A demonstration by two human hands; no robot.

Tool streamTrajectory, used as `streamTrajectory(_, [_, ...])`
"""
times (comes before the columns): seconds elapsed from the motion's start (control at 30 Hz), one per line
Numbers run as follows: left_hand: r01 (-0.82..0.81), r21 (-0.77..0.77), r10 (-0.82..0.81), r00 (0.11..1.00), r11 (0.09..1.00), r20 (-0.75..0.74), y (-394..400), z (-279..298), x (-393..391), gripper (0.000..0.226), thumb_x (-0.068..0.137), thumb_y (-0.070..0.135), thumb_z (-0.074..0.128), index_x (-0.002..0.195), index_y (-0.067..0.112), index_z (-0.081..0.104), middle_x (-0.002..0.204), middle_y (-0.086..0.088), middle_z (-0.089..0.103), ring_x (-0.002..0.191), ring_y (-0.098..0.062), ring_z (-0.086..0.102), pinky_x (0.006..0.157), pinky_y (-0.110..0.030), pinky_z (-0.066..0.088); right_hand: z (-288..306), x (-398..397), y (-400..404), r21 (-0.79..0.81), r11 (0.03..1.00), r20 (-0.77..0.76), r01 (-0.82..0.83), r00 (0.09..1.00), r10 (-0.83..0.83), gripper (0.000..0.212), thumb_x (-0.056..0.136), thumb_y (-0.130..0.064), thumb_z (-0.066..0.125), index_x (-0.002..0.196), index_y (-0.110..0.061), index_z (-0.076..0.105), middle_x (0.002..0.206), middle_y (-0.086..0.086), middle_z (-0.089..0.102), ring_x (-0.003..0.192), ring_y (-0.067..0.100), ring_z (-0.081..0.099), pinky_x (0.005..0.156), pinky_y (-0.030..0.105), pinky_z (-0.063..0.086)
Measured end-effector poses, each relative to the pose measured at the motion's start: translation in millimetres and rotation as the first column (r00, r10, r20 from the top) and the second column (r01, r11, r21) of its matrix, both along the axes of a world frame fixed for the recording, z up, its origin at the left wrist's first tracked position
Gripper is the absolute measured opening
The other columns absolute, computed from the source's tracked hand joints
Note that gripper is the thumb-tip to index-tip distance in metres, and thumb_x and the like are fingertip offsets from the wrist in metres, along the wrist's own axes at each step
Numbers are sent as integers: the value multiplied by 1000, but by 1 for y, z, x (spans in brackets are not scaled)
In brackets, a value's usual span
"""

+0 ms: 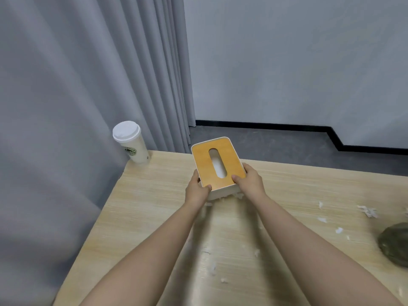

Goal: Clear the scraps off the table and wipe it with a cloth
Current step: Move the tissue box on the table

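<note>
Both hands grasp the near end of a tissue box (217,163) at the worktop's (154,195) centre: left hand (197,189) at its seven o'clock corner, right hand (250,181) at five o'clock, thumbs on the wooden lid. White scraps (367,212) lie scattered toward three o'clock, near a dark cloth (395,245); a lidded cup (132,142) stands at ten o'clock.

Both hands hold a tissue box over the desk

The left hand (197,188) and right hand (250,181) grip the tissue box (217,165) by its near corners; white scraps (367,212) litter the desk (154,195), a lidded cup (132,142) stands at its far-left corner.
</note>
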State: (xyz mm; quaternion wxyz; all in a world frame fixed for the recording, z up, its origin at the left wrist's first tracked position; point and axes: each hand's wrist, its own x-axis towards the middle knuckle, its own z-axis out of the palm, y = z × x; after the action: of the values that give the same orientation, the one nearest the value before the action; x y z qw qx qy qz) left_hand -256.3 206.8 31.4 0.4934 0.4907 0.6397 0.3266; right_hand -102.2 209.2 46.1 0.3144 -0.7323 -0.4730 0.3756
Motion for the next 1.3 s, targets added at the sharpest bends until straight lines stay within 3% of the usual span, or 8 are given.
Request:
streamTrajectory(0.3, [-67, -24, 67, 998, 997, 2, 52, -8, -104, 50, 82, -4, 54, 124, 24, 50, 107, 1, 60, 111, -28, 58, 94, -44, 48, -11, -102, 58, -18, 997, -33, -81, 996, 81, 42, 88, -14, 61, 129, -15, 50, 122, 5, 61, 111, 24, 56, 80, 22, 36])
streamTrajectory(0.53, [-63, -69, 64, 998, 996, 23, 79, -25, -152, 59, 83, -5, 55, 134, 24, 45, 116, -1, 60, 114, -25, 57, 98, -42, 46, -28, -147, 84, -55, 993, -12, -104, 995, 104, 38, 88, -14, 60, 126, -14, 52, 120, 4, 62, 111, 23, 55, 80, 21, 35])
streamTrajectory(0.97, [-12, -84, 15, 999, 996, 40, 82, -33, -162, 61, 86, -1, 55, 138, 28, 39, 114, 6, 55, 114, -17, 53, 99, -45, 45, -46, -155, 86, -64, 995, 8, -71, 997, 72, 40, 88, -17, 62, 126, -14, 51, 121, 4, 61, 109, 23, 55, 81, 24, 37])
streamTrajectory(1.13, [18, -135, -7, 997, 991, 79, 76, -23, -168, 61, 87, 1, 58, 141, 20, 35, 136, -6, 51, 125, -23, 49, 103, -44, 42, -44, -147, 72, -102, 995, -50, -10, 999, 5, 65, 87, -28, 64, 143, -15, 33, 142, 5, 46, 125, 24, 47, 99, 31, 36])
streamTrajectory(1.3, [2, -129, -3, 1000, 992, -8, 52, -20, -166, 67, 87, 10, 63, 145, 15, 29, 142, -8, 43, 132, -20, 40, 104, -35, 38, -47, -121, 29, -120, 990, -97, 78, 991, -90, 63, 87, -28, 65, 141, -17, 36, 141, 4, 47, 125, 22, 48, 98, 29, 36])
